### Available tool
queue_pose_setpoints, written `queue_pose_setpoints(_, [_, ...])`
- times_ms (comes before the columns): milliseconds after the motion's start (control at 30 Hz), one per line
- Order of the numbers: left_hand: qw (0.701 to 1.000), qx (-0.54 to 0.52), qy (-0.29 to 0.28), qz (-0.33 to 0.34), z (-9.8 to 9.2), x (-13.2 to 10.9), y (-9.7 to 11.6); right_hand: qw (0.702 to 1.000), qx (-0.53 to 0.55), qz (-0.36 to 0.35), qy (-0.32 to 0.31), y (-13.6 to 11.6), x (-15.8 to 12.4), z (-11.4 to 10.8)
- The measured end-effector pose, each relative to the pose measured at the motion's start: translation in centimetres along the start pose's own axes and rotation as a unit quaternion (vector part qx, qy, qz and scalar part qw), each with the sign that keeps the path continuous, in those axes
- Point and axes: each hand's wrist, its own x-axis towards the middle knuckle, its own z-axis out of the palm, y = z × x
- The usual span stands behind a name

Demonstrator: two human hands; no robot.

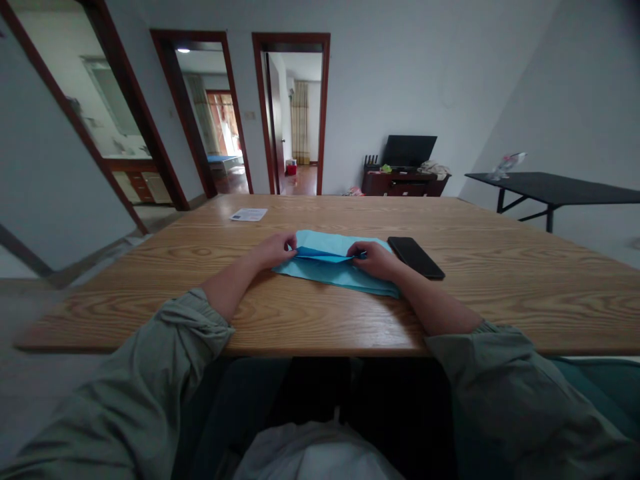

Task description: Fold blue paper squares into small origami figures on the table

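Note:
A light blue folded sheet (pixel 330 271), paper or thin cloth, lies on the wooden table (pixel 320 327) in front of me. A raised fold runs across its middle, darker blue on the inside. My left hand (pixel 277 251) pinches the left end of this fold between thumb and fingers. Toward the right end, my right hand (pixel 374 259) grips the same fold with its fingertips curled. Close beside my right hand, a black phone (pixel 416 257) lies flat, near the sheet's right edge.
A small white printed card (pixel 249 215) lies toward the table's far left. Beyond the table stand a dark cabinet (pixel 373 184) with a television (pixel 409 151) and, at right, a black folding table (pixel 555 188) bearing a clear plastic item.

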Motion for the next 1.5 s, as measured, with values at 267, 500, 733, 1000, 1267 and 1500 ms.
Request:
queue_pose_setpoints(267, [0.999, 0.02, -0.03, -0.001, -0.5, -0.2, 0.1, 0.999, -0.011, 0.01, 0.044, 0.2, 0.2, 0.0])
queue_pose_setpoints(500, [0.997, 0.03, -0.068, -0.017, -0.5, -0.5, 0.4, 0.998, -0.005, 0.022, 0.066, 0.6, 0.3, 0.2])
queue_pose_setpoints(733, [0.995, 0.071, -0.062, -0.013, 0.3, -0.1, -0.2, 0.993, 0.101, 0.025, 0.057, 0.5, -0.1, -1.2])
queue_pose_setpoints(1000, [0.996, 0.079, -0.05, -0.01, 0.2, -0.1, -0.3, 0.996, 0.062, 0.062, 0.009, 0.8, -0.4, -2.3])
queue_pose_setpoints(1267, [0.998, 0.036, -0.053, -0.016, 0.0, -0.3, 0.1, 0.997, 0.043, 0.064, 0.006, 1.2, -0.4, -1.8])
queue_pose_setpoints(1500, [0.999, -0.032, -0.014, -0.03, 0.0, -0.3, 0.5, 0.992, 0.104, 0.07, 0.006, 0.6, -0.4, -2.0])
